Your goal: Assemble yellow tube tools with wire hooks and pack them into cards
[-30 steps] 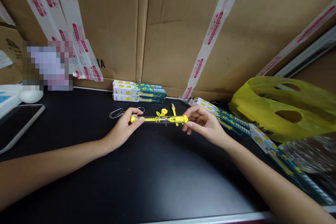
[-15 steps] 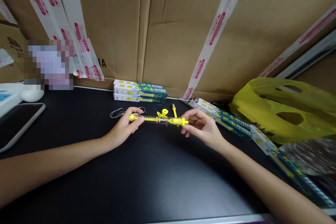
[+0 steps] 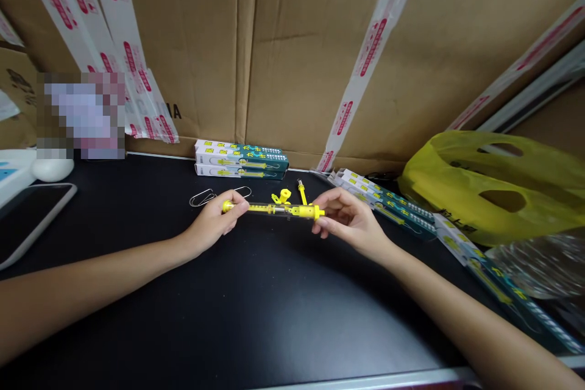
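Yellow tube [image 3: 274, 209] lies level between both hands' fingers [image 3: 236, 209].

Pixelation blurs an object [image 3: 85, 116] before the cardboard [image 3: 192, 36], whose lettering lies partly under tape [image 3: 153, 100]. A phone [image 3: 31, 222] and a white device [image 3: 11, 173] run off the left edge, a yellow bag [image 3: 439, 173] off the right. The left hand [image 3: 217, 214] masks some wire [image 3: 201, 198]; the tube's [image 3: 280, 209] scale (too small to read) dips beneath its fingers.
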`<state>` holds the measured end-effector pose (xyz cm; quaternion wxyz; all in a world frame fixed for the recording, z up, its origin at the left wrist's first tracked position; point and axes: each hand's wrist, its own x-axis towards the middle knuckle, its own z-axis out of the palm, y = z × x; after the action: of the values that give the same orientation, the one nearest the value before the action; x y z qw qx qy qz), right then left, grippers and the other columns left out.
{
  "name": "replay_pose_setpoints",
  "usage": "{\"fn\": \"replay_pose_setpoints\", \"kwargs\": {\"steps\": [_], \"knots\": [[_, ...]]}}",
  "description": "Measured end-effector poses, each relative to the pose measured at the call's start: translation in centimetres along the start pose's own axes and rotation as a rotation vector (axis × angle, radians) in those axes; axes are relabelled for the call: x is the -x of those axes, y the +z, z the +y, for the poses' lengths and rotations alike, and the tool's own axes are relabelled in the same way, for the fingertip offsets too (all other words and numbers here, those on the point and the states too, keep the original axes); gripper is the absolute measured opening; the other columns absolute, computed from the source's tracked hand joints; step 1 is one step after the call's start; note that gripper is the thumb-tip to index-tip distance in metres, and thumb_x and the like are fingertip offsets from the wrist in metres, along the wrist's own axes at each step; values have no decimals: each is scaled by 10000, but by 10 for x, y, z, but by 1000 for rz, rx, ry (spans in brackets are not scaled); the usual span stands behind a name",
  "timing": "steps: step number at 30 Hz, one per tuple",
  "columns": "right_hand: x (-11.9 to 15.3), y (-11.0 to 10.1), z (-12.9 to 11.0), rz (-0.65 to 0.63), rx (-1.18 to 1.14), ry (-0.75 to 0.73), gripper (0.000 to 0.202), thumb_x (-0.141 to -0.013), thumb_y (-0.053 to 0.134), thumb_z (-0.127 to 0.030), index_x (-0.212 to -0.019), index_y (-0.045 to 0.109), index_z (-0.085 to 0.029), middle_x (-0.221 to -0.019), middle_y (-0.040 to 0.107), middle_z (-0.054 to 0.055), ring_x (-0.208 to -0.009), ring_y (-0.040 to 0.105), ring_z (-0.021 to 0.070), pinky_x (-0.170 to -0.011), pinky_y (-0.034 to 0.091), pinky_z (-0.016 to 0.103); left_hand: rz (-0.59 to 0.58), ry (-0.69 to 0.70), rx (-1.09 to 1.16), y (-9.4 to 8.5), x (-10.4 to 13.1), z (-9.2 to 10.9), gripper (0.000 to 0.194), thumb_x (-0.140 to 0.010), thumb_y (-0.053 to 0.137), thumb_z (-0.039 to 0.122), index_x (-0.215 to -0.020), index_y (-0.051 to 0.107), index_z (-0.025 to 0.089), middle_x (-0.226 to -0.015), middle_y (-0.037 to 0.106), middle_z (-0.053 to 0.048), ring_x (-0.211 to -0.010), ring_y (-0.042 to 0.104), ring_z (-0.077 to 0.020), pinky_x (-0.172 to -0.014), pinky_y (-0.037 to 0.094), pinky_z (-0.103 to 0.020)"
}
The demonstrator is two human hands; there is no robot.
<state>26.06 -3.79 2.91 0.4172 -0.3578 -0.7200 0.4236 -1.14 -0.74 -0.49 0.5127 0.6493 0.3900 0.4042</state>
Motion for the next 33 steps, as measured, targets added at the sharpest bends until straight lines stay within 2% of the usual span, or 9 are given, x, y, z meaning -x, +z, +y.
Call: {"fn": "replay_pose_setpoints", "kwargs": {"steps": [5,8,11,17,27,33], "knots": [[-5,-22,-3,-55,92,-6,413,-794,676,-310,-1146,482,-218,-1052,612,89,-818,616,160,-632,541,278,21,-6,11,0,-1,0,258,-878,490,423,-776,422,196,-507,312,96,-417,289,-51,-421,258,-180],[-9,-31,-3,-42,136,-26,325,-805,662,-319,-1075,524,-202,-993,623,73,-773,602,145,-626,522,269,22,-5,18,1,-1,0,258,-879,487,424,-780,424,194,-508,308,97,-418,285,-51,-420,257,-178],[-9,-28,-3,-23,169,-37,241,-789,679,-308,-964,565,-187,-889,620,46,-700,584,121,-587,498,245,18,-10,19,1,-1,0,251,-880,489,418,-787,421,195,-515,306,96,-426,282,-51,-423,254,-176],[-5,-9,-3,44,172,-33,219,-753,709,-322,-877,584,-192,-808,614,28,-617,562,111,-511,474,231,1,6,24,1,0,-1,255,-876,495,421,-785,422,195,-522,301,97,-422,273,-48,-415,247,-175],[-3,-2,6,73,196,-29,228,-760,700,-332,-897,588,-188,-827,617,34,-646,563,121,-529,469,235,16,-11,2,-1,-1,1,236,-832,572,406,-927,513,199,-558,341,87,-429,304,-44,-396,265,-169],[-3,-4,4,56,190,-34,215,-766,697,-308,-902,583,-187,-840,611,32,-667,565,121,-562,473,241,20,-23,6,-1,0,2,236,-834,568,411,-884,503,190,-538,320,90,-430,280,-42,-392,239,-164]]}}
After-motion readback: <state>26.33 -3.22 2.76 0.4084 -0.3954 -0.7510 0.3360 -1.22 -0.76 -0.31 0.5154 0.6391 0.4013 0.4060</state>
